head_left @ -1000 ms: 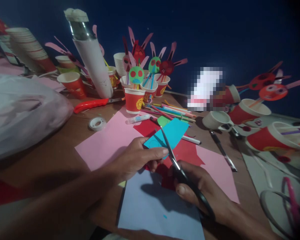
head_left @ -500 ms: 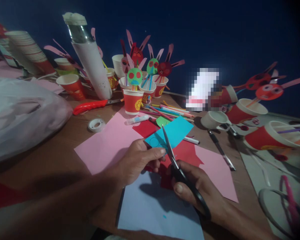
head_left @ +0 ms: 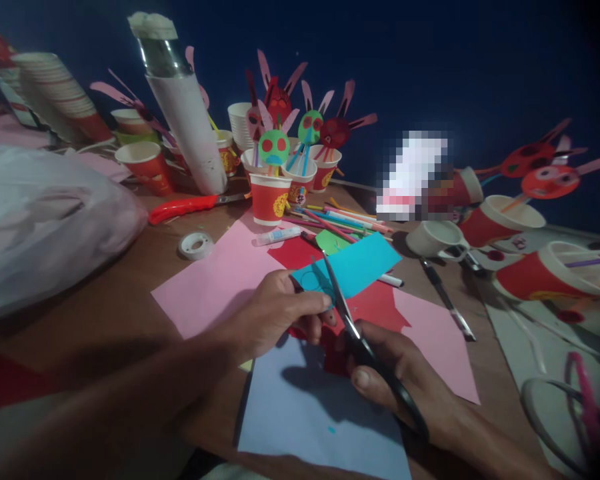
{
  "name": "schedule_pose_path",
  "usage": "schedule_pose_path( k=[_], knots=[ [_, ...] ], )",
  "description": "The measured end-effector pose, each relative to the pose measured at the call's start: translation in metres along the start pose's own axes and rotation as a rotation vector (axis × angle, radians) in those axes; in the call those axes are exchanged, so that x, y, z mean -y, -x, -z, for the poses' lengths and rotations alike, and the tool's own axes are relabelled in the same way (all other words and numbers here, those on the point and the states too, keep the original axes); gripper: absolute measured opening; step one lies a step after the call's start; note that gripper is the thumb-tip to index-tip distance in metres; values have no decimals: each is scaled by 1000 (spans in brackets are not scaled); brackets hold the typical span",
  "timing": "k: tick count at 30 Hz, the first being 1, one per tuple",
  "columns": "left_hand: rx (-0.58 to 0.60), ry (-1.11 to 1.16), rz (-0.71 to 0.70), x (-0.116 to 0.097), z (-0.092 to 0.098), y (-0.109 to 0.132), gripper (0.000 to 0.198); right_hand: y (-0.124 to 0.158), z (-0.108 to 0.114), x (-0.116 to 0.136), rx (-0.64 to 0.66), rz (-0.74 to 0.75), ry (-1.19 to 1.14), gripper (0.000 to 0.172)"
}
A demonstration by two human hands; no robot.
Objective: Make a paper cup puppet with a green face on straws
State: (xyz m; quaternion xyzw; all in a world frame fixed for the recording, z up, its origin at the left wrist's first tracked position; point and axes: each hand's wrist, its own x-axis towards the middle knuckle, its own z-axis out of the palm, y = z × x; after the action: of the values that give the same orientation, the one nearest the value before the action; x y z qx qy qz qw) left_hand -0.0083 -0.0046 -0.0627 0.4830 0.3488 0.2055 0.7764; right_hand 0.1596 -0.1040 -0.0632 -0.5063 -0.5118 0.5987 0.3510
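Note:
My left hand (head_left: 285, 310) pinches the lower left part of a blue sheet of paper (head_left: 363, 263) between thumb and fingers. Drawn circles show on the paper near my thumb. Fingers of my right hand (head_left: 395, 370) are through the handles of black-handled scissors (head_left: 353, 327). Their blades cross the blue paper just right of the circles, and the gap between them looks narrow. Below the hands lie red paper (head_left: 377, 307) and a pale bluish-white sheet (head_left: 320, 420) with a tiny blue scrap on it.
Pink paper (head_left: 215, 287) lies left of my hands, near a tape roll (head_left: 196, 246) and red-handled scissors (head_left: 185, 208). Red cups (head_left: 270, 203) with paper rabbit heads stand behind. A thermos (head_left: 185, 127), plastic bag (head_left: 55, 227), white mug (head_left: 433, 239) and pen (head_left: 447, 300) surround the work.
The view has shifted slightly. The blue paper's right end has swung a little to the right, and the scissor blades look closer together. Both hands keep their hold.

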Motion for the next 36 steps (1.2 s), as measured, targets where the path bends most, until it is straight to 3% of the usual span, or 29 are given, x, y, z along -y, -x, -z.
schedule_pose_path(
  k=[22,36],
  knots=[
    [8,-10,42,-7,1,-1,16,0,-2,2,-12,-51,-42,39],
    [20,-1,47,-7,3,-2,15,0,-2,5,-41,-76,65,49]
  ],
)
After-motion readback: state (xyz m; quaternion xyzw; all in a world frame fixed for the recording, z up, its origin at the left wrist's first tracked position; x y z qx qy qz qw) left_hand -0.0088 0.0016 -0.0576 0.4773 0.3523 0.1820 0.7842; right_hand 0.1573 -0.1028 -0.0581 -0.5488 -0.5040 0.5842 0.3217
